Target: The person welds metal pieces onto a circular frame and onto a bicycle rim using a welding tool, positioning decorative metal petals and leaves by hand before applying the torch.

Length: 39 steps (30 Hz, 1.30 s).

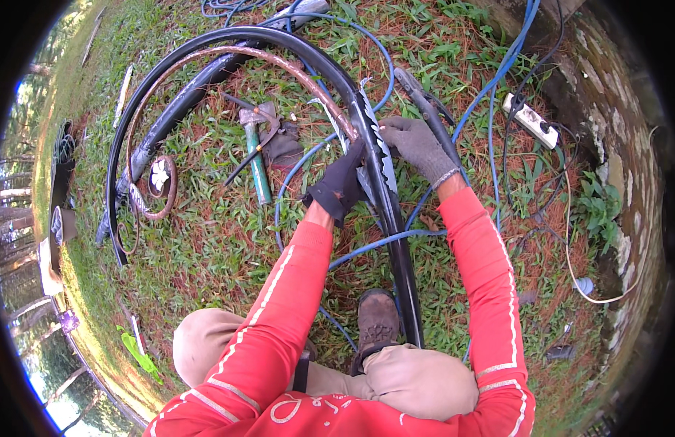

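A glossy black curved pipe arches over the grass in front of me and runs down between my arms. Inside its curve lies a copper-coloured bent rod, with a scroll and a white flower at its far end. Jagged silver-grey leaf-shaped strips lie along the pipe. My left hand, in a black glove, closes against the pipe's left side by the rod's end; what its fingers hold is hidden. Wearing a grey knit glove, my right hand has bent fingers pinched at the strip's right edge.
A hammer with a green handle lies left, a dark clamp-like tool across it. Blue hose loops through the grass and under the pipe. A dark elongated piece lies beyond my right hand. Rightward are a white power strip and a stone wall.
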Tool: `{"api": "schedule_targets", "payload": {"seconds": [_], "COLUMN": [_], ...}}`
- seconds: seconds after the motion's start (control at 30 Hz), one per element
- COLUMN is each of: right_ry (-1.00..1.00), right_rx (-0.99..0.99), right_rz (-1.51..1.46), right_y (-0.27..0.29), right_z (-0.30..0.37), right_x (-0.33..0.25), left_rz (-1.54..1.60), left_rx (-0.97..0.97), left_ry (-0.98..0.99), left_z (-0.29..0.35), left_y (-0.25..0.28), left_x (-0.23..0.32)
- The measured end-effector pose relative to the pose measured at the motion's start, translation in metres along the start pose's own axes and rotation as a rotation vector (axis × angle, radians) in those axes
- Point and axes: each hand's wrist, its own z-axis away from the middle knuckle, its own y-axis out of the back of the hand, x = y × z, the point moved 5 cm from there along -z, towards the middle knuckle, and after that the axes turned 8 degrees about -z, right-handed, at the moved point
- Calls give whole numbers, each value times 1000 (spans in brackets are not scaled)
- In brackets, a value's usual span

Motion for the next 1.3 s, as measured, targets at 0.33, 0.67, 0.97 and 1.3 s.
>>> {"api": "schedule_targets", "payload": {"seconds": [0.33,0.67,0.97,1.3], "right_ry": [10,-6,-6,-44], "right_rx": [33,22,-7,-35], "right_rz": [34,10,70,8], "right_y": [-1,-11,-1,-1], "right_z": [3,11,19,35], "right_x": [0,-12,-9,-24], "left_rz": [-465,-207,-183,-182], "left_rx": [425,265,239,225], "left_ry": [-383,-152,-25,20], "left_z": [4,-2,-6,-11], "left_y": [-11,-26,-27,-21], "left_x": [25,47,46,40]}}
